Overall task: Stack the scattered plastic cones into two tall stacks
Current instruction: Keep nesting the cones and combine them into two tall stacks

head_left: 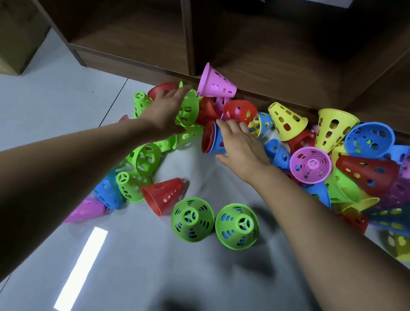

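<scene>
Left hand (164, 108) spread open, touching a green perforated plastic cone (188, 108); right hand (240, 143) flat, clasping nothing, over a blue cone nested with red (213, 138). Best: close around rims, lift clear, seat squarely on upright green stacks (192, 219).

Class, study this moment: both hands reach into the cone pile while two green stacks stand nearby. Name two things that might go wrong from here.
1. The pink cone lies tilted on top of the heap beside the left hand; pulling cones from beneath may send it tumbling.
2. The two green stacks stand almost touching, below the forearms. A sweeping arm, or the loose red cone beside them, might knock one over.
</scene>
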